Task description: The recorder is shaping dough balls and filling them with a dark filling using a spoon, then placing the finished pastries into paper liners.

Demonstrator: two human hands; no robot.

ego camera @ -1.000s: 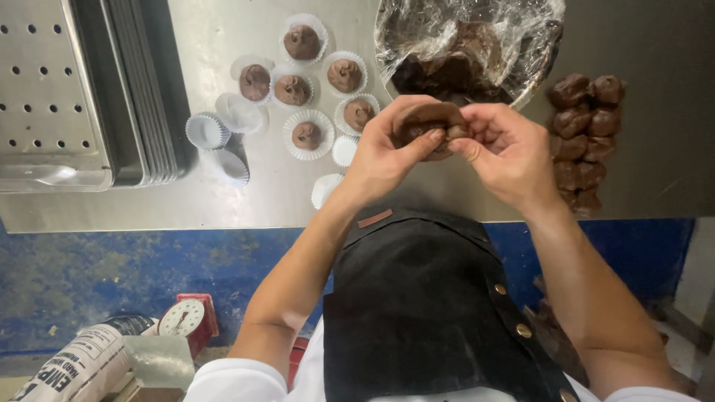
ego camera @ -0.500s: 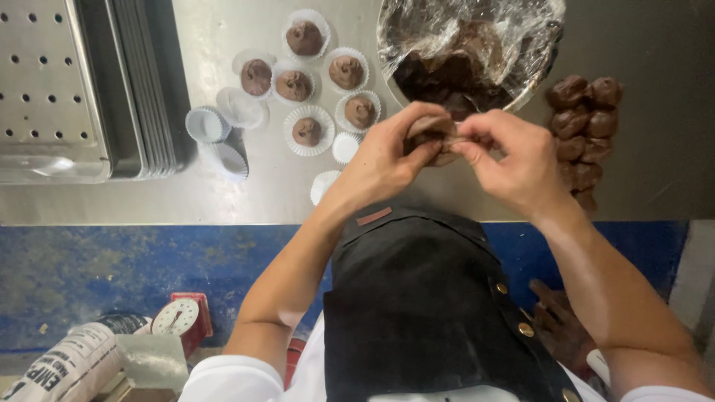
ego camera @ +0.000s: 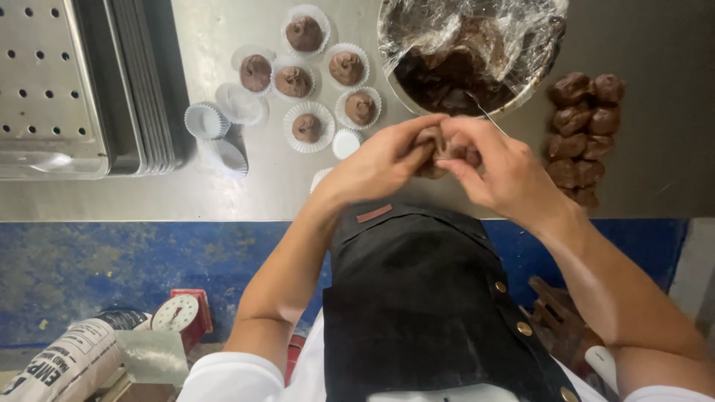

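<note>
My left hand and my right hand meet above the near edge of a steel counter, fingers pressed around one lump of brown chocolate dough. Most of the lump is hidden by my fingers. Just beyond them stands a metal bowl lined with clear film and holding dark chocolate mass. Several chocolate balls in white paper cups sit to the left of the bowl. A pile of unwrapped chocolate pieces lies to the right.
Empty white paper cups lie beside a stack of perforated metal trays at the left. Below the counter are a blue wall, a small red scale and a printed sack. A black apron covers my front.
My hands have closed more tightly around the dough lump and shifted slightly; a second ago the lump showed more openly between my fingers.
</note>
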